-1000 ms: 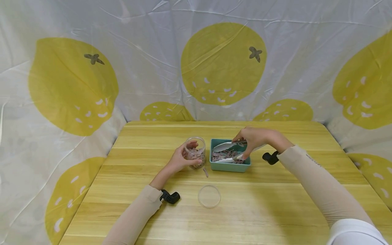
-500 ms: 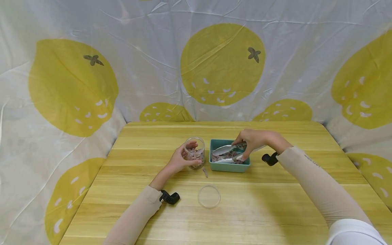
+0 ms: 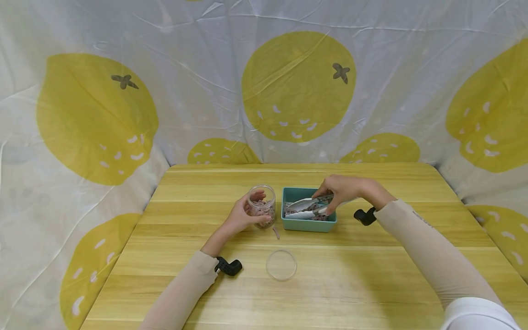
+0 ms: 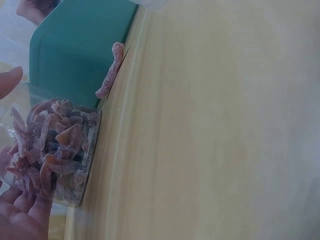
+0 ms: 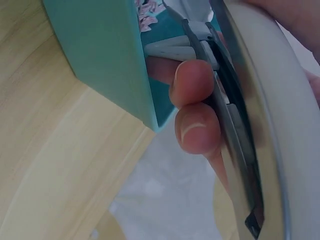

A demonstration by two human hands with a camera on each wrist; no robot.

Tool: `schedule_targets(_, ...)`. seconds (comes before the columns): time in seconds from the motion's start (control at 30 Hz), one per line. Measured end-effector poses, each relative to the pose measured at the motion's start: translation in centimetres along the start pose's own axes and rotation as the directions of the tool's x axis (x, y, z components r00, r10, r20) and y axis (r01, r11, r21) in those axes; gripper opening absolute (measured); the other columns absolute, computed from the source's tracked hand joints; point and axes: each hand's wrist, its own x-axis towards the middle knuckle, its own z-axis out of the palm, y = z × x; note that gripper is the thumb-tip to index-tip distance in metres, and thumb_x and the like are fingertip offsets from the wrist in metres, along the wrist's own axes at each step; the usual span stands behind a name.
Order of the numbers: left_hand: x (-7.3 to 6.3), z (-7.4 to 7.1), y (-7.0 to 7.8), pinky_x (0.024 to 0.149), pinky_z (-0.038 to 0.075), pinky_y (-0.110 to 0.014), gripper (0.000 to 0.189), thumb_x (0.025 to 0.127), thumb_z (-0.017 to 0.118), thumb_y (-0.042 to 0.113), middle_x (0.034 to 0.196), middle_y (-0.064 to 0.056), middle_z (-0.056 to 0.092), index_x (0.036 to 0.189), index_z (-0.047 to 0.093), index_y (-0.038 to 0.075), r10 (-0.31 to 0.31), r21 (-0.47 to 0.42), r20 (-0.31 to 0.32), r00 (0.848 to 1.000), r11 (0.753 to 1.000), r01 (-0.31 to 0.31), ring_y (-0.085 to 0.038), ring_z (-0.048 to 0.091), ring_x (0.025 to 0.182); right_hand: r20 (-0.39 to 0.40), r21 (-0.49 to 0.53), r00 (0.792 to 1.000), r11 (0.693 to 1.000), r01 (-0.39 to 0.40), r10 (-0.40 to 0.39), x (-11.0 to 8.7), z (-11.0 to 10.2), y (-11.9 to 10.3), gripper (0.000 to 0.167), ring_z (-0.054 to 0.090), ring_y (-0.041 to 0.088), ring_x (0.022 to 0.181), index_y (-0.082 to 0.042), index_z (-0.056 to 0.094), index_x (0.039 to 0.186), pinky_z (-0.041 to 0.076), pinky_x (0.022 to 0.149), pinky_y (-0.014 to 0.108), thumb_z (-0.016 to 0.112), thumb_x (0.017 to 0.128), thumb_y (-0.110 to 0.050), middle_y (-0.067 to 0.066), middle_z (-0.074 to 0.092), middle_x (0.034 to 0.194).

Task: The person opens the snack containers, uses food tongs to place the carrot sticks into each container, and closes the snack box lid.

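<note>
My left hand [image 3: 243,214] holds a clear jar [image 3: 262,195] upright on the table, thumb on its near side and fingers round the back. Dried brownish-pink strips [image 4: 55,145] fill much of the jar. Just right of it stands a teal rectangular bin [image 3: 309,225] with more such strips [image 5: 148,12] inside. In my right hand [image 3: 340,190] is a pair of tongs [image 5: 245,125], gripped by the arms. The white tong heads reach down into the bin among the strips, slightly apart. Whether a strip is between them I cannot tell.
One loose strip [image 3: 276,233] lies on the table before the jar and bin. Nearer the front is a round clear lid [image 3: 281,265]. A lemon-print curtain [image 3: 198,91] hangs behind and beside the wooden table [image 3: 350,284].
The tong heads have come closer together inside the bin and one has tilted lower. My left hand and the jar have stayed put.
</note>
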Motion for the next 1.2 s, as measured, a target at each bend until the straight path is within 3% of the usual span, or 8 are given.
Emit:
schedule_targets(0.13, 0.0, 0.0, 0.0, 0.111, 0.035, -0.05, 0.077, 0.079, 0.079, -0.01, 0.145, -0.027, 0.046, 0.146, 0.041, -0.006, -0.004, 0.002, -0.003, 1.0, 1.0, 0.004, -0.038, 0.045, 0.133, -0.005, 0.001, 1.0, 1.0, 0.016, -0.016, -0.1, 0.0, 0.0, 0.056, 0.036, 0.008, 0.061, 0.006, 0.063, 0.129, 0.038, 0.063, 0.028, 0.083, 0.083, -0.017, 0.016, 0.069, 0.119)
schedule_targets(0.23, 0.0, 0.0, -0.1, 0.11, 0.037, -0.047, 0.077, 0.079, 0.079, -0.01, 0.145, -0.027, 0.046, 0.146, 0.041, -0.005, -0.006, 0.004, -0.002, 1.0, 1.0, 0.006, -0.037, 0.046, 0.133, 0.003, 0.02, 1.0, 1.0, 0.011, -0.011, -0.1, 0.0, 0.0, 0.055, 0.027, 0.007, 0.053, 0.006, 0.062, 0.13, 0.034, 0.058, 0.026, 0.082, 0.084, -0.017, 0.01, 0.071, 0.092)
schedule_targets(0.33, 0.0, 0.0, -0.1, 0.109, 0.039, -0.042, 0.077, 0.079, 0.08, -0.009, 0.145, -0.027, 0.046, 0.146, 0.041, -0.005, -0.003, 0.007, 0.001, 1.0, 1.0, 0.003, -0.038, 0.045, 0.133, 0.009, 0.034, 1.0, 0.999, 0.017, -0.017, -0.2, 0.0, 0.1, 0.054, 0.022, 0.006, 0.05, 0.006, 0.062, 0.13, 0.028, 0.054, 0.025, 0.081, 0.085, -0.016, 0.0, 0.056, 0.064)
schedule_targets(0.47, 0.0, 0.1, -0.1, 0.108, 0.04, -0.036, 0.077, 0.078, 0.08, -0.01, 0.144, -0.028, 0.046, 0.145, 0.043, -0.003, 0.0, 0.003, -0.001, 1.0, 1.0, 0.0, -0.039, 0.045, 0.134, -0.001, 0.026, 0.999, 0.999, 0.042, -0.042, -0.4, 0.0, 0.2, 0.05, 0.023, 0.005, 0.051, 0.007, 0.063, 0.129, 0.026, 0.054, 0.024, 0.08, 0.086, -0.012, -0.007, 0.038, 0.057)
schedule_targets(0.6, 0.0, 0.1, 0.0, 0.106, 0.041, -0.033, 0.075, 0.078, 0.08, -0.01, 0.144, -0.028, 0.046, 0.144, 0.046, 0.001, -0.002, -0.003, -0.008, 1.0, 1.0, 0.002, -0.038, 0.045, 0.133, -0.011, 0.035, 0.999, 0.999, 0.042, -0.041, -0.5, -0.1, 0.3, 0.048, 0.022, 0.005, 0.051, 0.007, 0.064, 0.128, 0.026, 0.054, 0.025, 0.079, 0.086, -0.011, -0.008, 0.037, 0.058)
schedule_targets(0.93, 0.1, 0.1, -0.1, 0.105, 0.042, -0.029, 0.076, 0.079, 0.08, -0.009, 0.144, -0.03, 0.045, 0.145, 0.043, -0.004, 0.005, -0.004, -0.005, 1.0, 1.0, -0.005, -0.039, 0.045, 0.133, -0.05, 0.079, 0.997, 0.995, 0.06, -0.056, -1.4, -1.1, 0.2, 0.048, 0.022, 0.004, 0.053, 0.007, 0.064, 0.127, 0.027, 0.055, 0.025, 0.08, 0.086, -0.014, -0.005, 0.036, 0.06)
schedule_targets(1.1, 0.2, 0.0, -0.1, 0.104, 0.043, -0.03, 0.077, 0.078, 0.08, -0.009, 0.144, -0.029, 0.045, 0.145, 0.042, -0.005, 0.009, 0.0, 0.001, 1.0, 1.0, -0.009, -0.039, 0.046, 0.133, -0.069, 0.08, 0.997, 0.996, 0.044, -0.039, -2.1, -1.7, 0.0, 0.05, 0.036, 0.006, 0.057, 0.006, 0.064, 0.128, 0.035, 0.057, 0.026, 0.08, 0.086, -0.016, 0.002, 0.067, 0.087)
schedule_targets(1.2, 0.2, 0.0, -0.1, 0.105, 0.042, -0.032, 0.078, 0.078, 0.08, -0.009, 0.144, -0.03, 0.045, 0.145, 0.041, -0.006, 0.012, 0.002, 0.002, 1.0, 1.0, -0.012, -0.04, 0.045, 0.133, -0.082, 0.078, 0.996, 0.996, 0.035, -0.028, -2.5, -2.0, -0.2, 0.051, 0.047, 0.009, 0.062, 0.006, 0.064, 0.129, 0.04, 0.059, 0.026, 0.08, 0.087, -0.017, 0.007, 0.071, 0.102)
